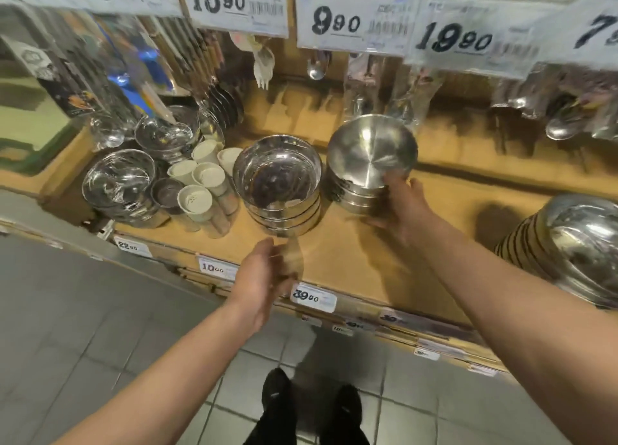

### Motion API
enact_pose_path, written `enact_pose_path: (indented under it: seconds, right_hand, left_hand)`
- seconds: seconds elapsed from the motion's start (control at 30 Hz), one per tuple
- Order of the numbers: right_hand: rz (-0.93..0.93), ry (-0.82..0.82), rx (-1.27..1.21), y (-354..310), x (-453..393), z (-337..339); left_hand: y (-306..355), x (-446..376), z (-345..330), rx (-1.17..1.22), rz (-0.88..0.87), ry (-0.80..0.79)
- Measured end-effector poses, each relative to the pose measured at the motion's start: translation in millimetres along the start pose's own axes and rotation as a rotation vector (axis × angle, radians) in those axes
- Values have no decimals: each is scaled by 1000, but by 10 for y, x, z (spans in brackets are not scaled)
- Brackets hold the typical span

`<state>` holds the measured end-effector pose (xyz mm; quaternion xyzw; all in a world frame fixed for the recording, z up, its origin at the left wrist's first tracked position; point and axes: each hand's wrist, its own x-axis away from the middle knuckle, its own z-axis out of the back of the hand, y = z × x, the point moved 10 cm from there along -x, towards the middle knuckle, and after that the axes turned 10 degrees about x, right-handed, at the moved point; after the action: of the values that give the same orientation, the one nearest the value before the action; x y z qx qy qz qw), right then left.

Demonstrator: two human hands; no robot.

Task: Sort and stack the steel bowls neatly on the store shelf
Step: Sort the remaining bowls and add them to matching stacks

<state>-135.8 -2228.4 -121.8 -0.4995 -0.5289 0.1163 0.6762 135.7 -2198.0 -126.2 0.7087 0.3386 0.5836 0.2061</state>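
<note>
The right hand (399, 207) grips the tilted top bowl of the right-hand stack of shiny round steel bowls (368, 163); beside that stack the left hand (264, 277) hovers, fingers blurred, grip unclear.

Location: a shop, housewares aisle, as I see it. Evidence: wooden shelf (351, 270) edged with price labels (312, 297), hanging price cards (337, 20) overhead, packaged cutlery (394, 87) on pegs.
</note>
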Motion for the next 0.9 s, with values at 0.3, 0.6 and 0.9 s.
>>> enact_pose_path:
  seconds: [0.3,0.6,0.9]
  right_hand:
    - [-6,-19,36,-39,2,120]
    - [-28,-144,99,196,333,513]
    - [181,191,150,140,520,931]
  left_hand:
    - [-163,170,-217,-58,-37,39]
    - [-214,101,-675,-258,-16,-32]
    - [252,24,-1512,-361,-252,-265]
